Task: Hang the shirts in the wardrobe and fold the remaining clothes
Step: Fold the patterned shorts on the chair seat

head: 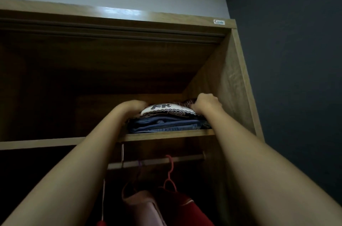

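Two bare forearms fill the lower frame and reach up and forward into the wardrobe (224, 77).

Left hand (132, 107): at the left edge of the folded stack, knuckles toward the camera. The fingers are bent down behind the top piece and hidden, so I cannot tell whether it grasps anything.

Right hand (207, 103): at the right rear of the stack, fingers clenched on a bunch of patterned cloth (190, 103). I cannot tell whether that cloth belongs to the top piece.

The stack lies on the upper shelf (166, 136), toward its right end and near the side wall. The top is a white garment (166, 110) with a dark print. Under it are folded jeans (162, 125), their front fold close to the shelf's front edge.

Below the shelf runs a rail (185, 159). A pink hanger (171, 172) on it carries a red shirt (183, 207). Just to its left, a purple hanger (139, 167) carries a pink shirt (146, 209). The two shirts touch.

A small label (219, 22) sits on the top right corner of the wardrobe front. To the right is a dark wall (286, 77). The light is dim and the interior mostly in shadow.
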